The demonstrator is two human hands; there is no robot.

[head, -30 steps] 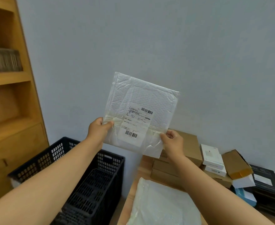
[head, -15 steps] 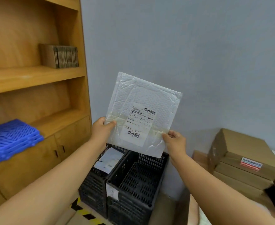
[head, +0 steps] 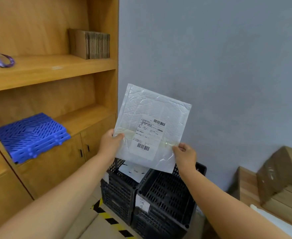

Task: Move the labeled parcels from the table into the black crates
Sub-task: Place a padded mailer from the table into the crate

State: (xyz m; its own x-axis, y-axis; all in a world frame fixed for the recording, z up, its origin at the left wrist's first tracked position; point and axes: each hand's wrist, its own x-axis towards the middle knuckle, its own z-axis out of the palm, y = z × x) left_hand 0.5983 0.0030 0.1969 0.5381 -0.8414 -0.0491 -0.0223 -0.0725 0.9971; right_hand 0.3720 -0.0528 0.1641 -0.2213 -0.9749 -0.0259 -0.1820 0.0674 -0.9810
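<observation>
View has swung further left since half a second ago; the crates now sit under the white padded parcel (head: 152, 128). Left hand (head: 109, 143) and right hand (head: 184, 155) pinch its side edges, fingers closed on the film. Risk: slick, floppy mailer released askew catches the rim between left crate (head: 119, 192) and right crate (head: 166, 195).

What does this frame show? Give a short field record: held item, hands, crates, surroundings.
held item: white mailer, label facing the camera, upright, above the crates
left hand: grips the mailer's left edge
right hand: grips its lower right edge
left crate: black, already holds a white parcel
right crate: black, looks empty where visible, small label on its front
surroundings: wooden shelf with blue panels; cardboard boxes at right
</observation>
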